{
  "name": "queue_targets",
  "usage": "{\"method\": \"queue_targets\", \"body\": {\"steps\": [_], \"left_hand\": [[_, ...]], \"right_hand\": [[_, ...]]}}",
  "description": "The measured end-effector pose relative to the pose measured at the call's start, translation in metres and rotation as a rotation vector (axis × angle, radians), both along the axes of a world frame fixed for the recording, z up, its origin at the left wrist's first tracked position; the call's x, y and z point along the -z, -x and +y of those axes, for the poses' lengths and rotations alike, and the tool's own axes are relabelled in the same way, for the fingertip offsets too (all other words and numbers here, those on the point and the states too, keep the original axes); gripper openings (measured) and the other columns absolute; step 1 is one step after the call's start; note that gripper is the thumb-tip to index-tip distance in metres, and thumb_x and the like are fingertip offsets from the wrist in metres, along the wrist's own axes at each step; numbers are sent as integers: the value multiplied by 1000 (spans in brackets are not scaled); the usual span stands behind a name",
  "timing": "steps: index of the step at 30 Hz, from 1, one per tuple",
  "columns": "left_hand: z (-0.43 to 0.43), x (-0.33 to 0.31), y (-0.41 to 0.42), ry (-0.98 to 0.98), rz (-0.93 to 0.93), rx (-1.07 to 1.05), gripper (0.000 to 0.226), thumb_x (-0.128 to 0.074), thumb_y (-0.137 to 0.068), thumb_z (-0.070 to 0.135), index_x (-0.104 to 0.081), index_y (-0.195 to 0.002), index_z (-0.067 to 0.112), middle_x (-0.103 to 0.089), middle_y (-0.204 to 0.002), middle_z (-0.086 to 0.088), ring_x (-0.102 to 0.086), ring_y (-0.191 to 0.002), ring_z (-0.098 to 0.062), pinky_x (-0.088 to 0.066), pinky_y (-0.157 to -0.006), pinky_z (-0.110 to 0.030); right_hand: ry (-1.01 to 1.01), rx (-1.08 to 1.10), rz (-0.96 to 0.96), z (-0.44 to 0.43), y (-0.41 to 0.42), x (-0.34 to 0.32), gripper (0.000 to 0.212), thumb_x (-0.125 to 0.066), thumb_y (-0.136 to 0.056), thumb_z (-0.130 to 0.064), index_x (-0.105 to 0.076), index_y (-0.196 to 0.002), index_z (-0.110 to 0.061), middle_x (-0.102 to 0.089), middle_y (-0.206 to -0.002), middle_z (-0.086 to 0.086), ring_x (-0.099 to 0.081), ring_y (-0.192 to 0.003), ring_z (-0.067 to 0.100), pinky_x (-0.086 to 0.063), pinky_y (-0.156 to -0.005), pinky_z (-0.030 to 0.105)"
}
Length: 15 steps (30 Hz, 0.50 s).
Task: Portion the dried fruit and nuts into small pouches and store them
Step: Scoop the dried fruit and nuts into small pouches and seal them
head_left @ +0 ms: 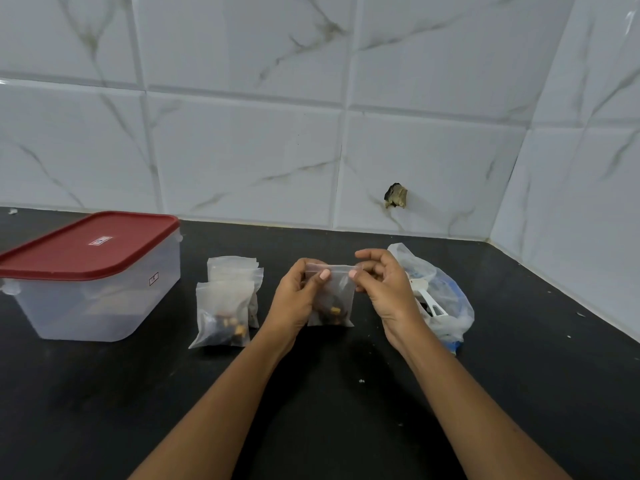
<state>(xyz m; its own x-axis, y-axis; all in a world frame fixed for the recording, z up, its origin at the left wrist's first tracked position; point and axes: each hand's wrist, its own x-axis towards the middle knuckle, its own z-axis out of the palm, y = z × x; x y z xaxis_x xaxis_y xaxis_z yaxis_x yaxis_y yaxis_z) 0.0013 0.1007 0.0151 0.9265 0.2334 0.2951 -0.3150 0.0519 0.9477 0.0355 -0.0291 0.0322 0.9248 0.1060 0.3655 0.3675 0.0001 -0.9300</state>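
A small clear zip pouch (334, 299) with a few nuts and dried fruit at its bottom hangs upright above the black counter. My left hand (298, 299) pinches its top left corner and my right hand (381, 285) pinches the top right end of the zip strip. To the left, filled pouches (223, 315) stand on the counter with more pouches (235, 268) behind them. Behind my right hand lies a large clear plastic bag (446, 306) with a white scoop (429, 301) inside.
A clear plastic box with a shut red lid (90, 244) stands at the left on the black counter (346, 393). White marbled tile walls close the back and the right side. A small white crumb (361, 381) lies between my forearms.
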Motion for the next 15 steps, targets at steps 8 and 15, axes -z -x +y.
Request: {"method": "queue_targets", "body": {"steps": [8,15], "left_hand": [[1,4,-5,-78,30,-116,8,-53,-93,17,-58,-86,18,-60,-85,-2,-57,-84,-16,-47,-69,-25],[0,3,-6,-88,22,-167,8,-60,-88,15,-62,-80,16,-66,-83,-6,-61,-85,-22,-50,-79,-39]], "right_hand": [[111,-88,-1,5,3,4,14,-68,-82,-13,-62,-95,-13,-61,-86,-3,-55,-82,7,-44,-75,17],[172,98,-91,12,7,3,25,-66,-82,-5,-55,-68,-22,-55,-79,-4,-51,-75,2,-40,-68,11]]}}
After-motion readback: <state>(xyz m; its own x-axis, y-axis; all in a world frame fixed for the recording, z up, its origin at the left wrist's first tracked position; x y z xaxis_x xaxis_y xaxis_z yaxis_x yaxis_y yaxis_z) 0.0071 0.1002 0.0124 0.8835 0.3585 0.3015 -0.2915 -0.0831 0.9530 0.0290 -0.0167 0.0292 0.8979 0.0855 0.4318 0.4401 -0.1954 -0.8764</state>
